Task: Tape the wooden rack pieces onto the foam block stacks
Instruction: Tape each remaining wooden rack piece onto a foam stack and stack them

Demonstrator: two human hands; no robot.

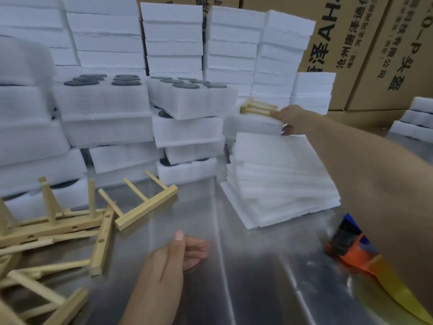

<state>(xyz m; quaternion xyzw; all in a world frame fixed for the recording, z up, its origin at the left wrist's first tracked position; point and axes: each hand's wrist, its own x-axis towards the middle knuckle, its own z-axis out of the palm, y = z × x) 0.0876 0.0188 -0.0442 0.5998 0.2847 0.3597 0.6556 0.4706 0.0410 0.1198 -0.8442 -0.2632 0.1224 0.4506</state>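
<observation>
Pale, pegged wooden rack pieces (145,207) lie loose on the shiny steel table (234,266). The left hand (173,259) hovers, loosely curled and empty. The outstretched right hand (290,119) clasps a white foam block (253,124) topped by one rack piece (257,107).

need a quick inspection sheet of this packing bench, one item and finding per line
surface: shiny metal table
job's things: wooden rack pieces piled loose at left; one rack piece lies on a foam block at the back; foam block stacks, some holding dark discs; foam sheets stacked; orange tape dispenser at right
clutter: nothing seen
grippers: left hand loosely curled, holding nothing; right hand touches the rack piece's end, grip unclear
cables: nothing seen
surroundings: printed cardboard boxes behind
</observation>
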